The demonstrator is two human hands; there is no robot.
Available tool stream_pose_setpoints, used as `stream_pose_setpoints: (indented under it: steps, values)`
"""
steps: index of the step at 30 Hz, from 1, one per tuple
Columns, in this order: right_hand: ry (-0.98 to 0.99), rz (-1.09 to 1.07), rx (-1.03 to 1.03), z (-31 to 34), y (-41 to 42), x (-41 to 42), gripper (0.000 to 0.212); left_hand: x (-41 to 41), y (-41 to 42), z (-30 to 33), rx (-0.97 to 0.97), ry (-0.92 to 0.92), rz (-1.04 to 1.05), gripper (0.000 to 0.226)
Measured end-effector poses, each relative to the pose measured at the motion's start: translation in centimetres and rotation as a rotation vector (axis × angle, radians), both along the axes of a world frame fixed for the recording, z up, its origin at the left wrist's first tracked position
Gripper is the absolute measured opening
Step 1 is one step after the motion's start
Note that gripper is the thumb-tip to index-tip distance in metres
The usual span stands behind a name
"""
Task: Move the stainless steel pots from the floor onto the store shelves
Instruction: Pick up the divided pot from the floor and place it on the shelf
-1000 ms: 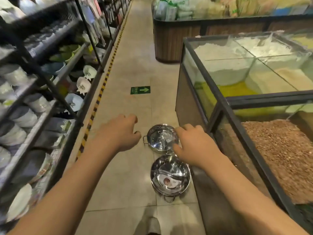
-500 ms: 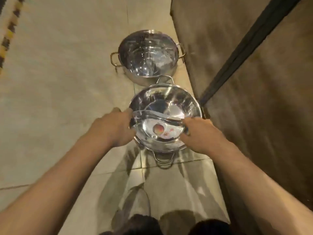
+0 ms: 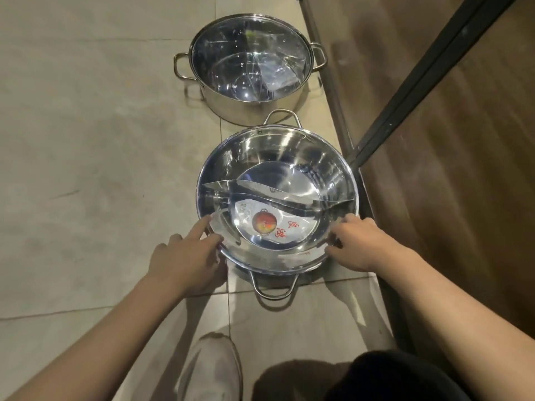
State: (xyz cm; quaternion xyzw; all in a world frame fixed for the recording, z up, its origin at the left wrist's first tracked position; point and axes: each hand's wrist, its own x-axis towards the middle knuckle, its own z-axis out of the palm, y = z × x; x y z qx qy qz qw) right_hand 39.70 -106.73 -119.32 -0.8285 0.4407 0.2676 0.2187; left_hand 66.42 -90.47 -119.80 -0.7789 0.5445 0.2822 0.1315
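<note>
Two stainless steel pots stand on the tiled floor. The near pot [image 3: 276,157] is wide and shallow, with a curved divider and a label with a red picture inside. My left hand [image 3: 185,256] presses against its left rim, index finger lying along the edge. My right hand [image 3: 362,244] curls over its right rim. The pot rests on the floor between both hands. The far pot [image 3: 249,56] is deeper, has two side handles and holds clear plastic wrap. It stands just behind the near pot, untouched.
A wood-panelled display cabinet [image 3: 463,140] with a black metal frame [image 3: 419,82] runs along the right, close to both pots. My light shoe [image 3: 211,369] and dark-clothed knee [image 3: 390,377] are below the near pot. Bare floor tiles [image 3: 86,140] stretch to the left.
The view has dropped from the aisle down close over the pots. Both hands have moved from near the far pot to the sides of the near pot and now hold its rim.
</note>
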Motion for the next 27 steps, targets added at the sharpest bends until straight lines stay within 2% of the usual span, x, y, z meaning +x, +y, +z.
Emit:
stream_pose_setpoints:
  steps: [6, 8, 10, 11, 13, 15, 16, 19, 22, 27]
  values:
    - [0.076, 0.032, 0.273, 1.3, 0.7, 1.7, 0.038, 1.8, 4.1, 0.4, 0.126, -0.078, -0.029, 0.055]
    - [0.013, 0.039, 0.182, 1.7, 0.9, 1.8, 0.028, 2.1, 4.2, 0.4, 0.025, -0.089, 0.013, 0.044]
    - [-0.087, -0.046, 0.004, 1.6, 1.0, 1.4, 0.022, 2.3, 3.7, 0.1, -0.12, -0.057, 0.101, 0.044]
    - [-0.117, -0.085, -0.072, 1.4, 1.0, 1.2, 0.026, 2.4, 3.3, -0.2, -0.188, -0.017, 0.176, 0.048]
    - [-0.107, -0.193, -0.107, 0.5, 0.6, 1.1, 0.051, 2.4, 2.4, -0.9, -0.314, 0.113, 0.354, 0.06]
    - [-0.119, -0.368, -0.003, -0.8, 0.1, 1.4, 0.077, 2.4, 1.2, -1.6, -0.438, 0.251, 0.471, 0.07]
    - [-0.153, -0.43, 0.052, -1.4, 0.1, 1.6, 0.083, 2.3, 0.6, -1.9, -0.478, 0.291, 0.497, 0.072]
    - [-0.244, -0.489, 0.015, -3.2, 0.3, 2.2, 0.081, 1.9, -0.8, -2.7, -0.481, 0.314, 0.565, 0.079]
    - [-0.251, -0.487, -0.027, -2.8, 0.9, 2.7, 0.096, 1.4, -1.1, -2.2, -0.444, 0.311, 0.623, 0.08]
    - [-0.276, -0.492, -0.149, 3.6, 1.3, 3.8, 0.104, 1.5, -1.1, 3.6, -0.421, 0.263, 0.607, 0.079]
